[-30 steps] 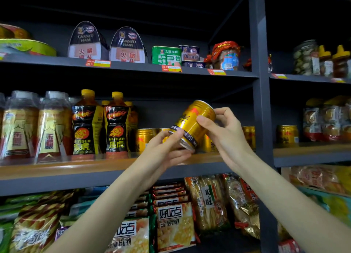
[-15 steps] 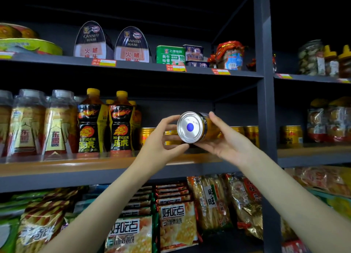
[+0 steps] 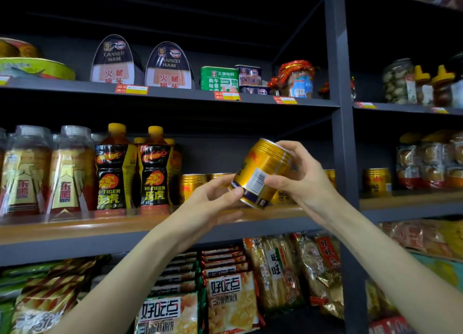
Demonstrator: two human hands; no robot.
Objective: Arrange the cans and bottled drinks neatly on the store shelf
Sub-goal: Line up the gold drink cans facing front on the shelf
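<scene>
A short gold metal drink can (image 3: pixel 260 174) with a barcode panel sits tilted in mid-air, just in front of the wooden middle shelf (image 3: pixel 100 227) and above its front edge. The right hand (image 3: pixel 298 175) wraps the can's upper half, fingers curled around it; the left hand (image 3: pixel 213 199) pinches its lower rim between thumb and fingertips. The two-handed hold probably serves to turn the label forward before setting it down. Behind stands a row of matching gold cans (image 3: pixel 191 187), beside black-labelled yellow-capped bottles (image 3: pixel 154 172).
</scene>
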